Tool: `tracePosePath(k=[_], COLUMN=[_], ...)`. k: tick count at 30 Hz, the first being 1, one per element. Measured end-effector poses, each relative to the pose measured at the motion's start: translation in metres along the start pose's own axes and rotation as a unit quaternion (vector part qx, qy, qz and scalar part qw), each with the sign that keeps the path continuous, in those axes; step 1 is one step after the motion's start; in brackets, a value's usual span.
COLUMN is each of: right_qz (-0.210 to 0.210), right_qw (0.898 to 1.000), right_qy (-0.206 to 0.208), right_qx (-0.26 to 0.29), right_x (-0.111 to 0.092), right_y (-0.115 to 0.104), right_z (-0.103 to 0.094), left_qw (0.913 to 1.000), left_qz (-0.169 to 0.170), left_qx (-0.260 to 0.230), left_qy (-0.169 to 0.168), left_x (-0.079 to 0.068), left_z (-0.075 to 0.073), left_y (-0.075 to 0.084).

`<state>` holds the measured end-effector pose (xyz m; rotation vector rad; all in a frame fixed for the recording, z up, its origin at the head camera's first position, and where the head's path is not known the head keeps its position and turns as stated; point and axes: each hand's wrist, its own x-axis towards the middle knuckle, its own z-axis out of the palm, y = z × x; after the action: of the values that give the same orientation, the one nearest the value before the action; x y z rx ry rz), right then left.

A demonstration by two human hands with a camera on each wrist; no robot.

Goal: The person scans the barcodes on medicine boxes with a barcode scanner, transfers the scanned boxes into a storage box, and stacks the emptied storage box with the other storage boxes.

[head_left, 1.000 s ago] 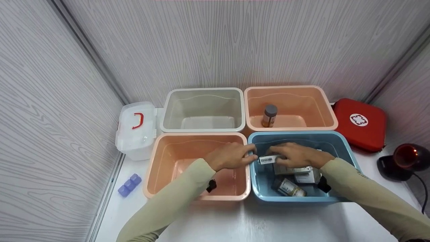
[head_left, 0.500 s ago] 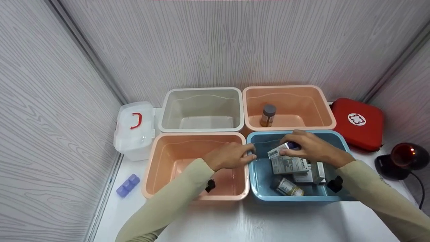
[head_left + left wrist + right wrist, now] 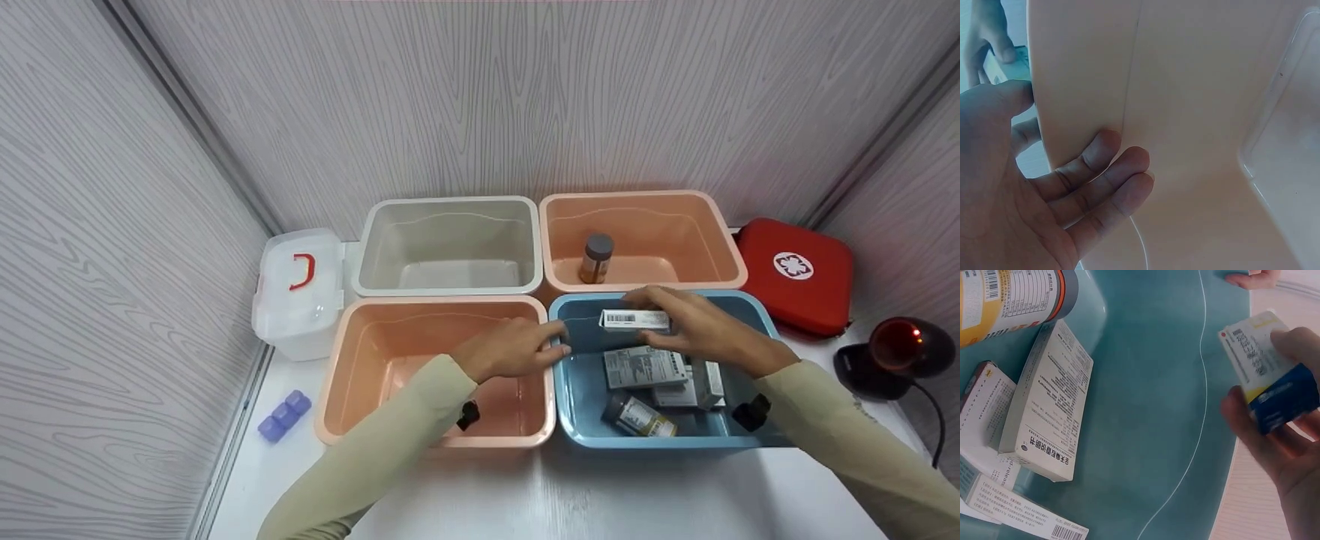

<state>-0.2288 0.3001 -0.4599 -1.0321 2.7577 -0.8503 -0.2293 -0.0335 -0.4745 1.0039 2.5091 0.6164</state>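
My right hand (image 3: 690,322) holds a small white, blue and yellow medicine box (image 3: 1266,365) between thumb and fingers, raised over the back of the blue bin (image 3: 652,443). Below it in that bin lie several white medicine boxes (image 3: 1053,405) and a pill bottle (image 3: 641,416) with a dark cap, on its side. My left hand (image 3: 510,346) rests at the right rim of the front peach bin (image 3: 435,441), its thumb and forefinger reaching toward the blue bin. In the left wrist view its other fingers (image 3: 1131,194) hang loosely bent inside the peach bin.
Behind stand a grey bin (image 3: 450,291) and another peach bin (image 3: 645,288), with an upright capped bottle (image 3: 596,259) inside. A lidded clear box (image 3: 296,300) and a purple pill organizer (image 3: 285,416) are left. A red first-aid case (image 3: 799,281) and black corded device (image 3: 896,360) are right.
My right hand has lifted the small medicine box up from among the others and turned it so its barcode side faces the head camera. My left hand has stayed at the rim.
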Motion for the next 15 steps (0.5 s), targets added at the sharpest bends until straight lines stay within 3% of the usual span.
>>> tracePosePath(k=[8,15], right_qz=[0.004,-0.01], right_qw=[1.0,0.998], right_qy=[0.025,0.057], right_qx=[-0.014,0.018], right_x=[-0.0032,-0.0044], right_y=[0.0025,0.0046], right_z=[0.0022,0.0002], left_qw=[1.0,0.9999], left_qz=[0.002,0.012], left_qx=[-0.004,0.001], left_qy=[-0.002,0.001], left_x=[-0.0004,-0.0014], left_z=[-0.0004,-0.001], left_y=[-0.0005,-0.0001])
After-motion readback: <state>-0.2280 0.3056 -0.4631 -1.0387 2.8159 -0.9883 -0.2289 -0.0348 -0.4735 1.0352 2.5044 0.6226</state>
